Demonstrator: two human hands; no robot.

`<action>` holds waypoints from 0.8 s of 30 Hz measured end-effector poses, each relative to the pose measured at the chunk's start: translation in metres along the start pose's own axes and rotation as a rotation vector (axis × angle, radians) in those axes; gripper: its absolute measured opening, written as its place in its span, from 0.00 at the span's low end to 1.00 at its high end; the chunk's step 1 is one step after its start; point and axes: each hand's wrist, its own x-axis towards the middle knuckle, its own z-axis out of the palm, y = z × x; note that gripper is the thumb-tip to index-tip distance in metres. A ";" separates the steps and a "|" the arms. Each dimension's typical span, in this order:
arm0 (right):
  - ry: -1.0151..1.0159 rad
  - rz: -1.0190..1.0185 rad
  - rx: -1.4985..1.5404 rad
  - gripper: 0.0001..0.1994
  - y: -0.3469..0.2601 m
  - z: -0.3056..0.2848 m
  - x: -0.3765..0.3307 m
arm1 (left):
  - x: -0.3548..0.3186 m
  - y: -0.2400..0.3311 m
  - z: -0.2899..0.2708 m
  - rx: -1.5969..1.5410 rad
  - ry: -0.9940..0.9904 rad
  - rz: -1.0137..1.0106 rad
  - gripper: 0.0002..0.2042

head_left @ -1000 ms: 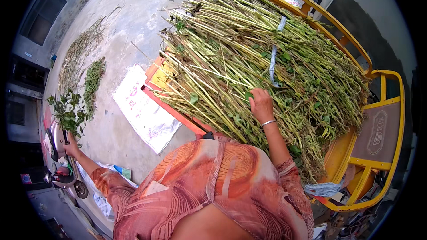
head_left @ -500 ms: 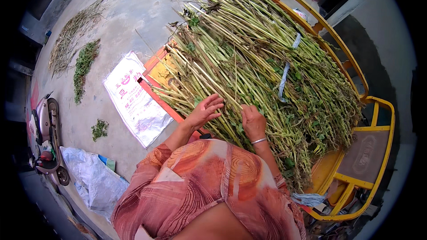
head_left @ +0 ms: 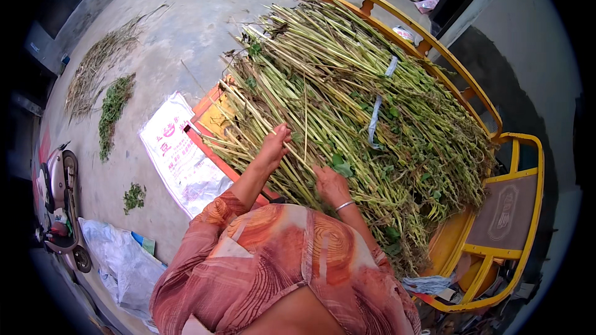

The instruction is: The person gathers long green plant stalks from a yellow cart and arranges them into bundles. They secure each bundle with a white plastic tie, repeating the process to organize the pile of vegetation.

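A thick heap of cut green plant stalks (head_left: 347, 99) lies across an orange and yellow cart bed, bare stem ends to the left and leafy tops to the lower right. My left hand (head_left: 273, 147) is closed at the near side of the heap, its fingers bent round a pale stalk (head_left: 299, 160). That stalk slants down toward my right hand (head_left: 331, 186), which is also closed on it, low against the heap. The right fingertips are partly hidden. Two pale cloth ties (head_left: 375, 121) lie over the stalks.
Yellow rails (head_left: 459, 68) border the cart's far side, with a brown-panelled seat frame (head_left: 506, 211) at right. A white printed sack (head_left: 180, 155) lies beside the cart. Leftward are loose plants (head_left: 115, 108), a crumpled white sheet (head_left: 121, 267) and a parked scooter (head_left: 62, 205).
My left hand has gone from spread fingers to closed on a stalk. My right hand has moved down and left. The whole view has shifted slightly.
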 end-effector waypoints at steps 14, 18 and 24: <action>-0.124 0.019 0.535 0.17 0.041 -0.027 -0.083 | -0.089 -0.017 0.029 -0.491 -0.392 0.248 0.17; -0.179 0.186 0.530 0.16 0.045 -0.029 -0.077 | -0.096 -0.014 -0.006 -0.542 -0.257 0.228 0.21; 0.186 0.061 0.177 0.09 0.067 -0.015 -0.022 | -0.069 -0.039 -0.058 -0.637 0.048 0.069 0.22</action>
